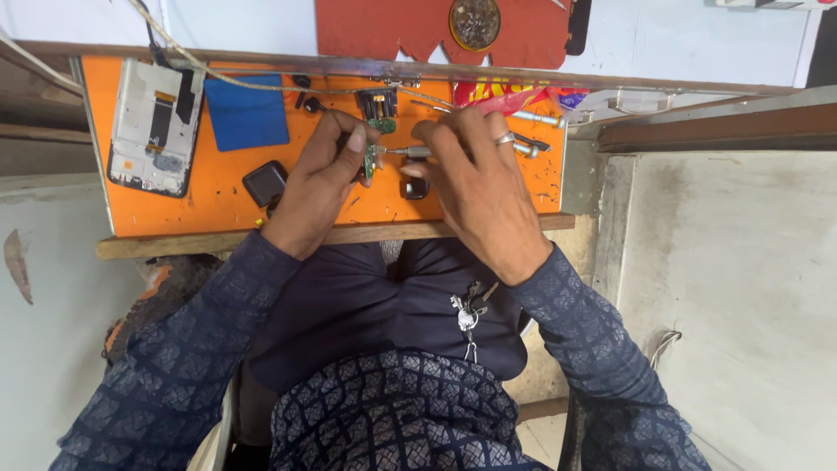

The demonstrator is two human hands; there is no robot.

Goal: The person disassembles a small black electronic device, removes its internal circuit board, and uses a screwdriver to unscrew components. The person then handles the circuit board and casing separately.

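Hands over a small orange desk [174, 214], fiddly board work going on.

Far left there's a stripped white phone frame with a black ribbon cable [154, 125], then a blue rectangular cloth pad [247, 112] and a little black rounded square part [265, 182]. Left hand [318, 183] has its grip pinched shut on a narrow green circuit board [370, 159], held on edge just above the desk. Right hand [479, 187] is closed round a slim silver-tipped screwdriver [408, 152], tip right at the board. One slip could gouge a trace, I'd say; that board looks thin and bare.
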